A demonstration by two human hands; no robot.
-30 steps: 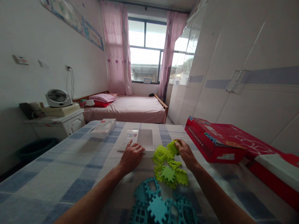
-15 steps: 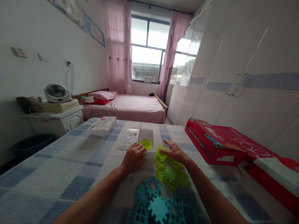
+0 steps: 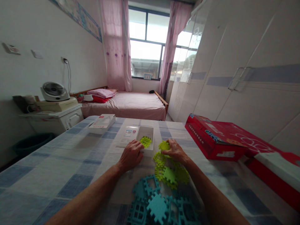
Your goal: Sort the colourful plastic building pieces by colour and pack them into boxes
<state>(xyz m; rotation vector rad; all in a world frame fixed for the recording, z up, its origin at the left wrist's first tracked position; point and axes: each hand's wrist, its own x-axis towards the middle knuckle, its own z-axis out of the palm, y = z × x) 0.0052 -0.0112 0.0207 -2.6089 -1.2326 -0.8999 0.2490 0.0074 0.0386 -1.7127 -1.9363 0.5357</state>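
A small open white box (image 3: pixel 148 152) stands on the table, with a yellow-green lattice building piece (image 3: pixel 145 142) inside. My left hand (image 3: pixel 132 153) is closed on the box's near left edge, its fingertips partly hidden by the wall. Just right of the box, my right hand (image 3: pixel 175 151) pinches a yellow-green toothed piece (image 3: pixel 163 145) between thumb and fingers, above the pile. Several more yellow-green interlocking pieces (image 3: pixel 169 175) lie below that hand. Nearer to me is a heap of teal toothed pieces (image 3: pixel 158 207), some solid, some with open frames.
A checked cloth covers the table (image 3: pixel 77 168). A white carton (image 3: pixel 102 123) lies at the far left and a printed white flap (image 3: pixel 127 135) beside the open box. Large red boxes (image 3: pixel 215 137) occupy the right side. Beyond stands a bed (image 3: pixel 131 104).
My right hand has closed from spread fingers onto a yellow-green piece and lifted its edge from the pile. My left hand stays at the box. The view has tilted slightly.
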